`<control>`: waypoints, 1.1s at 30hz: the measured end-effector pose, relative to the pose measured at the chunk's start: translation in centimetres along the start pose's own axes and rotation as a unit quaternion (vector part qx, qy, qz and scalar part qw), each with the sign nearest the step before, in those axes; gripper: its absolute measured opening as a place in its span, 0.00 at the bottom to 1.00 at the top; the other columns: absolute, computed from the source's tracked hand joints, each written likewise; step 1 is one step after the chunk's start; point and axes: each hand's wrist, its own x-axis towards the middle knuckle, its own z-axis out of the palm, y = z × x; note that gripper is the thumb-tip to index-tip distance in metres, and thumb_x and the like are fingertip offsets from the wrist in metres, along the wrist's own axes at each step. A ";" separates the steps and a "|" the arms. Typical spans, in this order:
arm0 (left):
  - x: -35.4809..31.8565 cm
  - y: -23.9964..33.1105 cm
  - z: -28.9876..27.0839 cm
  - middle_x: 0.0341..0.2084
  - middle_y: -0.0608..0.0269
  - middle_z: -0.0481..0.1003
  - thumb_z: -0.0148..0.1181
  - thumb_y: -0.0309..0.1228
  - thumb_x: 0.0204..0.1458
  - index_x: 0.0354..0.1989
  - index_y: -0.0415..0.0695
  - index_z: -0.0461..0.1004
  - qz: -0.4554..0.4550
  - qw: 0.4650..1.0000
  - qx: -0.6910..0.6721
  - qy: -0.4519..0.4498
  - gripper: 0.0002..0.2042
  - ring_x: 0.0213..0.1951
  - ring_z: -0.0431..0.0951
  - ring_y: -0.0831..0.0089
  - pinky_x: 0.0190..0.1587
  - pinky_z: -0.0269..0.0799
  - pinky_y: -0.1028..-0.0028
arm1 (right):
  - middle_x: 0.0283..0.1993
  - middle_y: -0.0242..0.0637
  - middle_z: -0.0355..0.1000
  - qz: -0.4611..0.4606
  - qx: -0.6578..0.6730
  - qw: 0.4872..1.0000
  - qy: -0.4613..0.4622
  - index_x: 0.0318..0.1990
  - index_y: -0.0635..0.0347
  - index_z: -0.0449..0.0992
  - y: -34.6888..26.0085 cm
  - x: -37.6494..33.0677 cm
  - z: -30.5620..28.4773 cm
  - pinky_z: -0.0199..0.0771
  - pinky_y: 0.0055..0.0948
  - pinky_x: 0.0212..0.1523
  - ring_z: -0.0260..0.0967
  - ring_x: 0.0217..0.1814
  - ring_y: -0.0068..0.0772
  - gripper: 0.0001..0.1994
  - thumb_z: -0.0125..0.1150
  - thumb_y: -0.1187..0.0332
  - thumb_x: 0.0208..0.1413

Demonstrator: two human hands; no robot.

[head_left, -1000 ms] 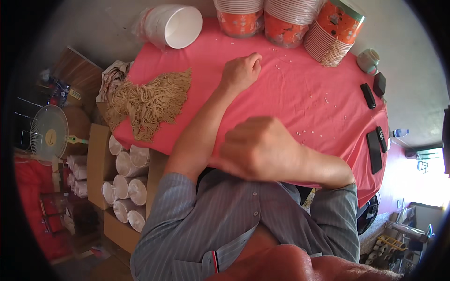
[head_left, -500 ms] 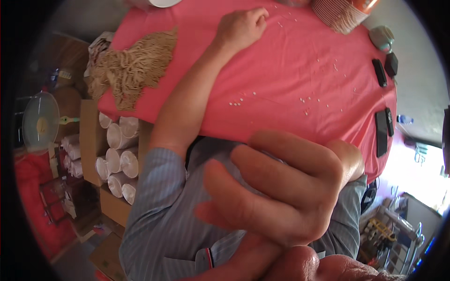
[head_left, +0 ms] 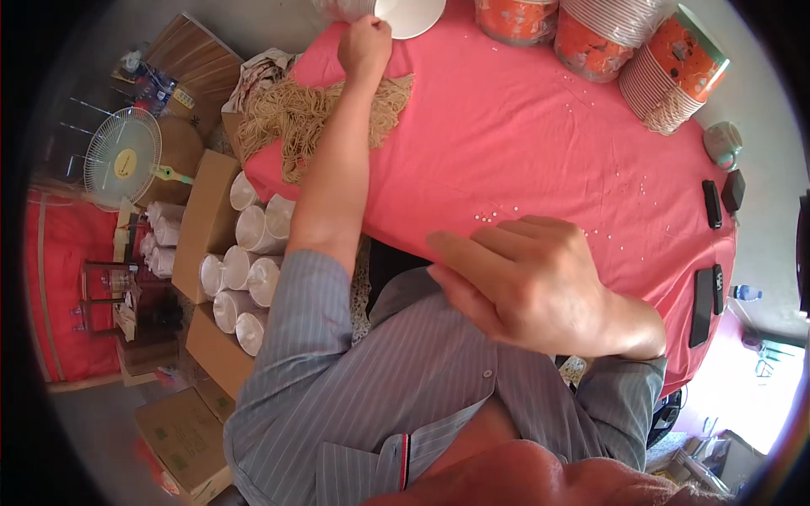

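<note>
At twelve o'clock the left hand [head_left: 364, 44] is fisted over noodles [head_left: 291, 118] beside an empty white bowl [head_left: 411, 14], while the right hand [head_left: 531, 282] hovers open, holding nothing.

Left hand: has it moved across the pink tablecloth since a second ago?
Yes. The left hand has gone from the bare pink tablecloth out past the pile of noodles to the white bowl at the far edge.
</note>
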 end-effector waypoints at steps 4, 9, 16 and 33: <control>0.8 -2.8 2.5 0.39 0.49 0.88 0.58 0.40 0.66 0.45 0.51 0.88 0.011 0.999 0.016 -0.030 0.13 0.42 0.87 0.42 0.46 0.83 0.49 | 0.26 0.39 0.74 0.068 0.003 0.996 -0.064 0.34 0.56 0.74 3.5 1.4 2.0 0.81 0.47 0.30 0.79 0.28 0.46 0.08 0.66 0.65 0.62; 1.9 -9.1 3.8 0.37 0.51 0.88 0.64 0.38 0.65 0.47 0.46 0.87 -0.004 0.965 -0.262 -0.022 0.12 0.42 0.89 0.51 0.47 0.83 0.57 | 0.33 0.43 0.83 0.145 -0.062 0.984 -0.085 0.41 0.53 0.88 13.6 8.3 8.9 0.82 0.53 0.38 0.82 0.36 0.56 0.10 0.64 0.60 0.66; 1.3 -6.2 4.3 0.38 0.48 0.88 0.66 0.37 0.64 0.49 0.42 0.87 -0.022 0.955 -0.296 -0.019 0.13 0.43 0.90 0.54 0.47 0.83 0.61 | 0.45 0.48 0.86 0.270 -0.086 0.958 0.036 0.50 0.47 0.90 26.1 21.4 17.7 0.85 0.53 0.53 0.85 0.48 0.57 0.16 0.63 0.55 0.63; 1.0 -5.3 2.9 0.35 0.46 0.87 0.70 0.39 0.62 0.45 0.43 0.88 -0.036 0.957 -0.283 -0.056 0.13 0.38 0.89 0.50 0.42 0.82 0.58 | 0.44 0.49 0.85 0.292 -0.076 0.945 0.129 0.42 0.54 0.83 27.9 23.3 23.0 0.83 0.55 0.47 0.84 0.46 0.58 0.10 0.64 0.59 0.61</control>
